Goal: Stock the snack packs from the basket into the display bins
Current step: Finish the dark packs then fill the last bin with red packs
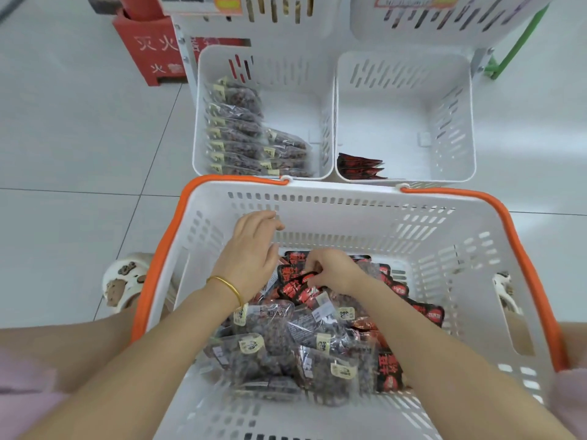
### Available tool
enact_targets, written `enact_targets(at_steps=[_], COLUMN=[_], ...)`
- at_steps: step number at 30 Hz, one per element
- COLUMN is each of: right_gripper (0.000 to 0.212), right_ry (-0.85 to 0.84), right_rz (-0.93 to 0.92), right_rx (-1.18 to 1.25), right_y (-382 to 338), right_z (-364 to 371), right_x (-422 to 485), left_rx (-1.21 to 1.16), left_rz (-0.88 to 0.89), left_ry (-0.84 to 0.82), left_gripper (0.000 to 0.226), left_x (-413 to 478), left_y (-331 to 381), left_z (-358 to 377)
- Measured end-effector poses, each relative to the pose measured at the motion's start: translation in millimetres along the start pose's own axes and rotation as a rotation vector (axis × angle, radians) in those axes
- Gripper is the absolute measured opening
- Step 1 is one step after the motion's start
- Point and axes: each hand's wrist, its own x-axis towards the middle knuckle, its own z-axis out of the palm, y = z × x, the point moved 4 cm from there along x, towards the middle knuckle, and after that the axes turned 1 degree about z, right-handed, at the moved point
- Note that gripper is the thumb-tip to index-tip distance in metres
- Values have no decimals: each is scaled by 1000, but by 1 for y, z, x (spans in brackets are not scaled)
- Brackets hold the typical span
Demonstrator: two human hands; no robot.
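Note:
A white basket (349, 204) with orange handles sits in front of me, holding several clear packs of dark snacks (273, 341) and several red-and-black packs (295, 289). My right hand (333, 269) reaches into the far part of the pile and pinches a red-and-black pack. My left hand (251, 249) hovers above the pile beside it, fingers relaxed, holding nothing. Beyond the basket stand two white display bins. The left bin (317, 100) holds rows of clear packs (235, 134). The right bin (444, 100) holds a few red-and-black packs (359, 168) at its near left corner.
More white slotted bins (444, 23) hang above the two lower ones. A red box (149, 49) stands on the tiled floor at the back left, and a green frame (514, 42) at the back right. My sandalled foot (124, 281) is left of the basket.

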Motion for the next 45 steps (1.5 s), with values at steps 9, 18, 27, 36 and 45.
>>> enact_targets(at_steps=[9, 18, 27, 36, 45], right_gripper=[23, 24, 11, 26, 33], right_ry=[392, 541, 398, 823, 219], right_rz=[-105, -118, -87, -24, 133], right_rx=[625, 651, 412, 119, 202], right_y=[-40, -39, -38, 18, 56], right_z=[-93, -137, -211, -253, -208], right_x=[-75, -102, -89, 12, 92], left_rx=[-479, -633, -543, 356, 323], left_rz=[-226, -154, -29, 43, 62], left_ry=[-152, -239, -137, -109, -127], left_gripper=[56, 50, 43, 62, 79], left_x=[0, 24, 98, 144, 148], left_y=[24, 70, 87, 30, 27], left_z=[-5, -13, -27, 7, 14])
